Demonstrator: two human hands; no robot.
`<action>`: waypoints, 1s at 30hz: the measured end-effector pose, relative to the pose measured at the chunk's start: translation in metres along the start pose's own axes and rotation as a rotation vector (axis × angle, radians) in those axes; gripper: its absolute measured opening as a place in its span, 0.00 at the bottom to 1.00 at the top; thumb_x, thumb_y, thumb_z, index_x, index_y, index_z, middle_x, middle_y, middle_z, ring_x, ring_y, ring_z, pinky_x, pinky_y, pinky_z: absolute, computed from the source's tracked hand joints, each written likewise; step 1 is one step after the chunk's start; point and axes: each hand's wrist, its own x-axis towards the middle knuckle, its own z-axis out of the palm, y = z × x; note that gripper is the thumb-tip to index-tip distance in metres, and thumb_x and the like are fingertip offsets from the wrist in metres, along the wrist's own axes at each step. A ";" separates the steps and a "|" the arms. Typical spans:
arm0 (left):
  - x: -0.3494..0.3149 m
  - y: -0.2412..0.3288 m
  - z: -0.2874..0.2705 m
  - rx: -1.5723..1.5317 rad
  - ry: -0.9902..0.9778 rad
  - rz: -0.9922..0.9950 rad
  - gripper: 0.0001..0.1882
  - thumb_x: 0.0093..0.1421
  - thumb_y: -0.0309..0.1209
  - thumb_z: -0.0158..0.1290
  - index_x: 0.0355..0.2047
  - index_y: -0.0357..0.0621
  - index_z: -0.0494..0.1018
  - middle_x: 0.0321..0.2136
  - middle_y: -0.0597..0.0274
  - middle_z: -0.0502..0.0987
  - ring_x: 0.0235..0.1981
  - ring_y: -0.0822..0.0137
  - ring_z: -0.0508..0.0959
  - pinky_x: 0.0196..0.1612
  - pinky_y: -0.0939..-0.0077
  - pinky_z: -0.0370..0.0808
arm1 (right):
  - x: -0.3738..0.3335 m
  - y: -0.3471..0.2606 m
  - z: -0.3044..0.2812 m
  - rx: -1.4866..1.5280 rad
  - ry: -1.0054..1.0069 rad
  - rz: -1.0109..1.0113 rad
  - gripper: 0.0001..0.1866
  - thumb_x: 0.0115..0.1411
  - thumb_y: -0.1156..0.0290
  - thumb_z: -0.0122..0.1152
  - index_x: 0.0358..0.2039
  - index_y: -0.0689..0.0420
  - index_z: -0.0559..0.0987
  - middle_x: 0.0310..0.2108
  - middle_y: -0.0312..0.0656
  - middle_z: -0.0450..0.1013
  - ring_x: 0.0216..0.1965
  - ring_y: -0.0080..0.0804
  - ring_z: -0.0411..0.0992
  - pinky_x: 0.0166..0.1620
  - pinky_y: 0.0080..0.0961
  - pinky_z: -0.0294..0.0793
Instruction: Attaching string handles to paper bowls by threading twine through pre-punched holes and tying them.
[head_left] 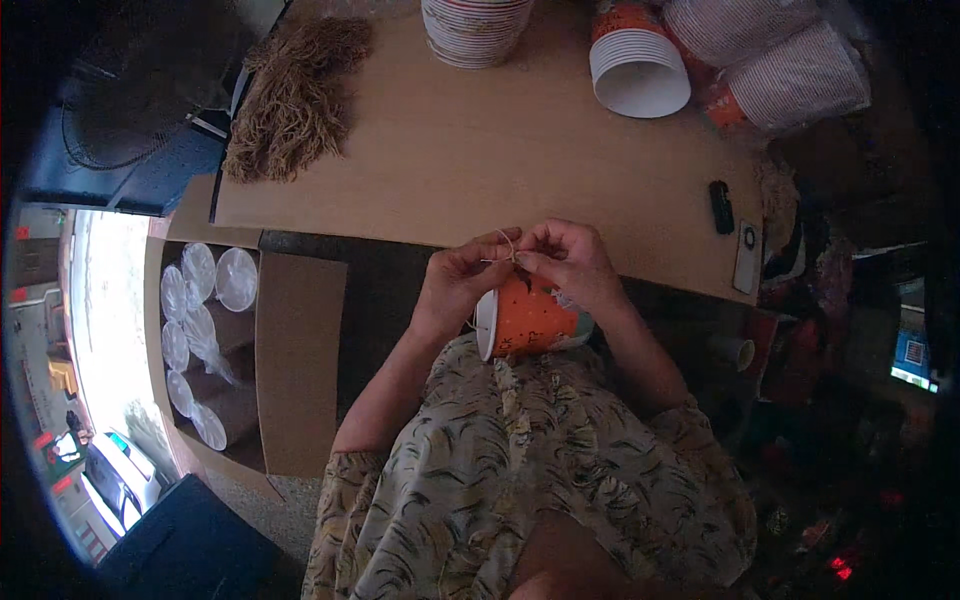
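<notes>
An orange paper bucket point(535, 325) with a white rim lies on its side against my lap, its mouth facing left. Above it, a thin tan cord point(508, 240) runs between my fingertips. My left hand point(458, 282) pinches the cord from the left. From the right, my right hand point(575, 265) pinches it too, thumb and finger meeting near a small loop or knot. More cord shows by the bucket's rim. The exact shape of the knot is hidden by my fingers.
On the brown table are a bundle of tan cords point(295, 105), stacked paper buckets point(478, 32), a nested orange-and-white stack point(640, 75), plastic-wrapped stacks point(795, 80), a black object point(721, 207) and a whitish device point(747, 258). A cardboard box point(300, 365) at left holds plastic-wrapped round white pieces point(236, 280).
</notes>
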 end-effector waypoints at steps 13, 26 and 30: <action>0.002 0.001 -0.004 0.027 -0.024 -0.015 0.09 0.64 0.22 0.57 0.43 0.35 0.82 0.56 0.49 0.76 0.55 0.64 0.76 0.58 0.70 0.72 | 0.000 -0.004 -0.002 0.005 -0.023 0.023 0.06 0.59 0.74 0.68 0.33 0.60 0.80 0.28 0.32 0.77 0.29 0.17 0.73 0.34 0.21 0.74; -0.003 -0.011 0.017 0.196 -0.117 0.036 0.06 0.64 0.20 0.56 0.40 0.32 0.79 0.44 0.59 0.78 0.47 0.73 0.77 0.50 0.76 0.76 | -0.045 0.000 -0.017 -0.016 0.013 -0.035 0.06 0.62 0.72 0.67 0.35 0.59 0.79 0.28 0.31 0.74 0.30 0.16 0.71 0.35 0.19 0.72; -0.009 -0.007 0.031 0.082 -0.168 0.067 0.06 0.62 0.21 0.58 0.40 0.35 0.80 0.47 0.58 0.77 0.47 0.72 0.77 0.48 0.75 0.77 | -0.053 0.011 -0.017 -0.050 0.070 -0.058 0.06 0.64 0.71 0.64 0.36 0.60 0.79 0.31 0.32 0.75 0.34 0.18 0.72 0.39 0.20 0.73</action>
